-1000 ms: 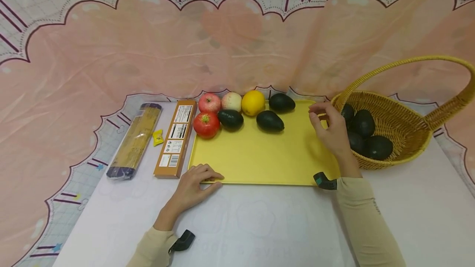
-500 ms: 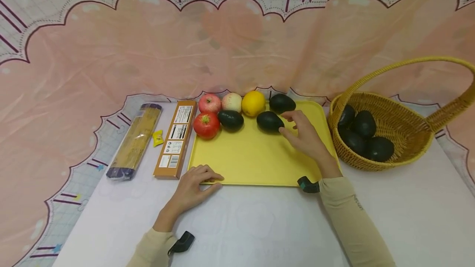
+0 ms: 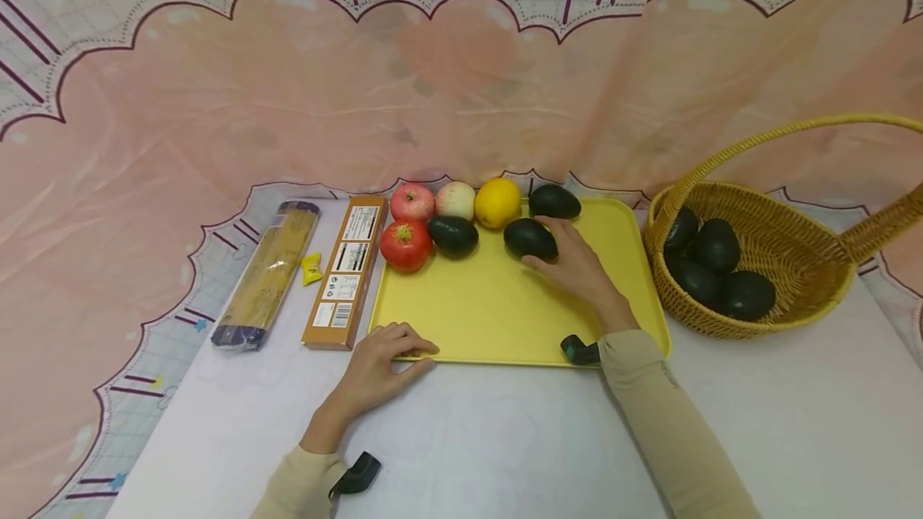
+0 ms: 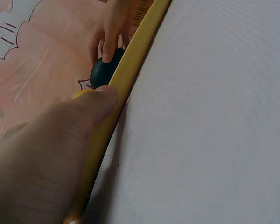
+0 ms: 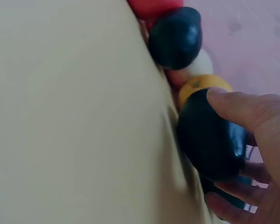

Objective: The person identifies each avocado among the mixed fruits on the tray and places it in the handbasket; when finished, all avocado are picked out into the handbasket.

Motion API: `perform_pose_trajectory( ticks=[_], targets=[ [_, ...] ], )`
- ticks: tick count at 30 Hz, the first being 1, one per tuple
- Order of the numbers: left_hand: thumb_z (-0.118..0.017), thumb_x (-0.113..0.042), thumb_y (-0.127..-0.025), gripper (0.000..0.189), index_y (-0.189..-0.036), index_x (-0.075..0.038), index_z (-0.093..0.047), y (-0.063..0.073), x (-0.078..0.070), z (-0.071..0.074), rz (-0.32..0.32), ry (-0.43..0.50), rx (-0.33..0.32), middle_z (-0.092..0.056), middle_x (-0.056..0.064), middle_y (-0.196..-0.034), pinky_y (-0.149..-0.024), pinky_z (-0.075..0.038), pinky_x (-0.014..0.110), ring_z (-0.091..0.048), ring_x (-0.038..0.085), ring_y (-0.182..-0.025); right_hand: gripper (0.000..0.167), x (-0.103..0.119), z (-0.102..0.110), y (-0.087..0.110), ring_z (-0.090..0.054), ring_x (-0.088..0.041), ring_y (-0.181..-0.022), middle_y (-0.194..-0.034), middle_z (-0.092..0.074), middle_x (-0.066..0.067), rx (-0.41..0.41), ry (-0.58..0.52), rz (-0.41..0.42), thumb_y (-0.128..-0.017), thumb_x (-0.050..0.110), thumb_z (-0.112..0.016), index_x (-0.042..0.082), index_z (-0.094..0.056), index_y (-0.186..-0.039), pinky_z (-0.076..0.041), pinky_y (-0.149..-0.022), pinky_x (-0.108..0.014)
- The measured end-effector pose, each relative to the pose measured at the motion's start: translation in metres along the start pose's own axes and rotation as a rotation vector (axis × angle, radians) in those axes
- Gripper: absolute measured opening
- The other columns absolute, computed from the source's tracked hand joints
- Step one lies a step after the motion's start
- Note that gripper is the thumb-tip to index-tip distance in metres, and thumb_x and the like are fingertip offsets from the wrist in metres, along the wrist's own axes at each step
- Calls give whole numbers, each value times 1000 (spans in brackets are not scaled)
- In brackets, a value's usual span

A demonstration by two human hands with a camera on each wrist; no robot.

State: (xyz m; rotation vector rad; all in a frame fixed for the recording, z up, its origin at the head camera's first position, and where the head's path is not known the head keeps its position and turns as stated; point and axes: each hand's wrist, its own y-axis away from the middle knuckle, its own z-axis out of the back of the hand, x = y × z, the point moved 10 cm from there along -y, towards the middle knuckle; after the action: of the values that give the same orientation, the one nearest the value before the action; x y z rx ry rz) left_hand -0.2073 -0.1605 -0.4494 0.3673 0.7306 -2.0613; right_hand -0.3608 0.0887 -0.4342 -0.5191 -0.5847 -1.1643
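My right hand (image 3: pixel 577 267) grips a dark green avocado (image 3: pixel 530 239) on the yellow tray (image 3: pixel 461 311). In the right wrist view the thumb lies on one side of this avocado (image 5: pixel 210 135) and the fingers curl round the other. Just behind it lies another avocado (image 3: pixel 554 202). A third avocado (image 3: pixel 453 236) sits further left, beside a pomegranate (image 3: pixel 406 246). My left hand (image 3: pixel 378 363) rests at the tray's near left edge, fingers relaxed and holding nothing. Its thumb (image 4: pixel 102 100) lies on the rim in the left wrist view.
A red apple (image 3: pixel 413 203), a pale apple-like fruit (image 3: pixel 456 201) and an orange (image 3: pixel 497 203) line the tray's back. On the right stands a tall-handled wicker basket (image 3: pixel 808 271) with several avocados (image 3: pixel 715 245). To the left lie a brown box (image 3: pixel 346 271), a small yellow packet (image 3: pixel 312 268) and bagged noodles (image 3: pixel 267 275).
My right hand has moved left from beside the basket, across the tray, and has taken hold of the front avocado. The left hand has stayed at the tray's edge.
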Motion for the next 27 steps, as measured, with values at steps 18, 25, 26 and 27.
perform_pose_trajectory(
  ticks=[18,25,26,27],
  targets=[
    [-73,-31,-83,15,-98,-30,-71,-1,0,1,-7,7,-2,-61,-15,-86,-69,-38,20,-51,1,-78,77,-6,-6,6,-47,-33,-120,-134,-48,-13,97,-143,-70,-76,51,-73,15,-36,-133,-38,-102,-49],
    [-73,-31,-82,15,-97,-30,-71,-1,-1,1,-7,-2,-5,-60,-17,-86,-69,-38,20,-51,0,-78,74,-1,4,17,-46,-31,-118,-135,-45,-9,59,-171,-2,-77,46,-74,16,-35,-133,-37,-102,-47],
    [-73,-31,-82,15,-97,-30,-71,0,-1,1,-8,-3,-7,-60,-17,-86,-69,-38,20,-50,-1,-78,74,0,6,18,-46,-31,-118,-134,-45,-9,53,-173,6,-77,44,-75,15,-36,-133,-37,-101,-47],
    [-73,-31,-82,15,-97,-30,-71,0,-1,1,-10,-4,-10,-60,-17,-86,-68,-38,20,-50,-1,-78,73,1,9,20,-46,-32,-118,-134,-45,-10,42,-173,11,-77,43,-75,15,-36,-132,-37,-101,-47]
  ],
)
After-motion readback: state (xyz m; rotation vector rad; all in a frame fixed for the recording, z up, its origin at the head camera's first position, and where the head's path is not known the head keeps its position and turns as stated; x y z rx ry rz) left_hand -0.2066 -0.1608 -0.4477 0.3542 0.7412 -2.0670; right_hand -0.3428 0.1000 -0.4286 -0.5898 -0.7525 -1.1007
